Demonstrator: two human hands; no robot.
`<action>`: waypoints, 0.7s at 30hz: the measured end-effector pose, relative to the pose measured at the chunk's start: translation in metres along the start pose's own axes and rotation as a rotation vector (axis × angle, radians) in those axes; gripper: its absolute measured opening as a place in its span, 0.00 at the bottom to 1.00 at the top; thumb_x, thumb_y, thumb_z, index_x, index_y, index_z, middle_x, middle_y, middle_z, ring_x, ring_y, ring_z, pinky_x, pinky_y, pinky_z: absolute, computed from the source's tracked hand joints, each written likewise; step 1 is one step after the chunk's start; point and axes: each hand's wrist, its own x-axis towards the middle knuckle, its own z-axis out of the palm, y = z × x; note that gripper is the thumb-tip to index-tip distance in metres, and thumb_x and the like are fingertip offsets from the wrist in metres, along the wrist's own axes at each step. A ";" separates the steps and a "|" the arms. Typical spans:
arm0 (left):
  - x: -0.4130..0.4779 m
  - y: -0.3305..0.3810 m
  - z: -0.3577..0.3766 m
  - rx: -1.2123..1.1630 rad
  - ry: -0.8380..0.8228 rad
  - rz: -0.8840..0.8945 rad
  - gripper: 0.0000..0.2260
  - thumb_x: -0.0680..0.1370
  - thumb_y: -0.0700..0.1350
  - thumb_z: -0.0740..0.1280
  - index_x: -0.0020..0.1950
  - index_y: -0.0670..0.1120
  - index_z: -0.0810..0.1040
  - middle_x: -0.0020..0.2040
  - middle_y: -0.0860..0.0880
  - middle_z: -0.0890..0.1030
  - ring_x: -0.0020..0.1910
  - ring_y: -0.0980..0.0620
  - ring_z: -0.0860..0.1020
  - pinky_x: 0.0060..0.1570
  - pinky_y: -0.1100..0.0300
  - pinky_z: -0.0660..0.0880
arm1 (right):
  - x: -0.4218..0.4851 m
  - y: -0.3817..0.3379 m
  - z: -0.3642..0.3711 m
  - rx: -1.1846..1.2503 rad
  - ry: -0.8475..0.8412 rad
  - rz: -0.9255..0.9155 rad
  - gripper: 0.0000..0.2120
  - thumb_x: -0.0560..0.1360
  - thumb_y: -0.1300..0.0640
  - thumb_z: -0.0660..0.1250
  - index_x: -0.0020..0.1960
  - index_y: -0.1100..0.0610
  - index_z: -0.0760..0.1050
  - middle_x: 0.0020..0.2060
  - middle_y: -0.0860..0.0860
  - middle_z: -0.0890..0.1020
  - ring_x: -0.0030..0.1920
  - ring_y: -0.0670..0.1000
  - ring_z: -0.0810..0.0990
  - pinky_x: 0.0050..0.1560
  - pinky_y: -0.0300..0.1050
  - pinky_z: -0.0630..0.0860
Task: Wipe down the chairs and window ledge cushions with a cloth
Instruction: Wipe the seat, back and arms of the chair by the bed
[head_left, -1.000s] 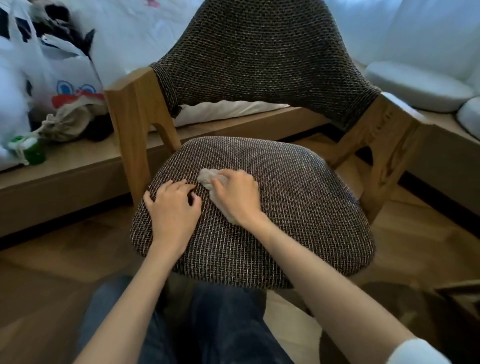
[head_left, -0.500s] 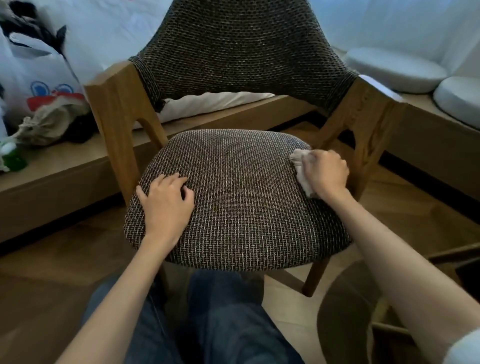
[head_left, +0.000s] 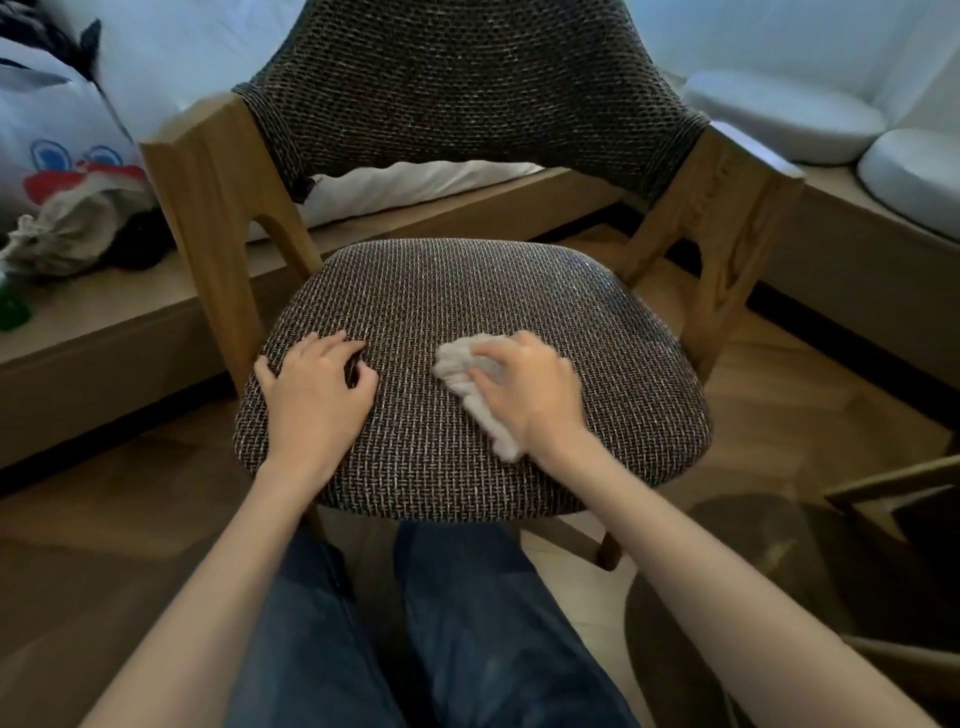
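A wooden armchair with a dark woven seat and woven backrest stands right in front of me. My right hand holds a crumpled pale cloth and presses it on the middle of the seat. My left hand rests on the seat's front left part with its fingers curled against the fabric. White window ledge cushions lie on the wooden ledge at the right, behind the chair.
A low wooden ledge runs behind the chair, carrying a white printed bag and a beige pouch at the left. Another chair's wooden frame pokes in at the lower right. My knees are under the seat's front edge.
My right hand swept the cloth from the seat's middle to its right edge and back toward the middle. The left hand stayed on the front left of the seat.
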 end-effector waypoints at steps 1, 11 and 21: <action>0.000 0.000 -0.001 -0.004 -0.001 0.001 0.15 0.79 0.49 0.61 0.63 0.48 0.78 0.68 0.49 0.74 0.71 0.49 0.66 0.71 0.37 0.52 | 0.002 0.019 -0.011 -0.034 0.040 0.036 0.10 0.76 0.50 0.67 0.57 0.46 0.80 0.44 0.49 0.80 0.31 0.42 0.73 0.27 0.33 0.67; -0.003 0.001 -0.006 -0.009 -0.011 0.011 0.16 0.80 0.49 0.59 0.64 0.47 0.77 0.69 0.49 0.73 0.72 0.49 0.65 0.72 0.38 0.51 | 0.007 0.107 -0.068 -0.215 0.248 0.278 0.14 0.77 0.46 0.66 0.59 0.49 0.80 0.52 0.57 0.81 0.49 0.61 0.80 0.47 0.52 0.75; -0.004 0.002 -0.001 0.033 0.014 0.012 0.15 0.80 0.47 0.60 0.64 0.46 0.78 0.68 0.48 0.74 0.71 0.48 0.66 0.71 0.37 0.52 | -0.037 -0.047 0.016 0.072 0.095 0.017 0.12 0.76 0.46 0.66 0.57 0.48 0.80 0.45 0.50 0.81 0.38 0.48 0.79 0.37 0.41 0.78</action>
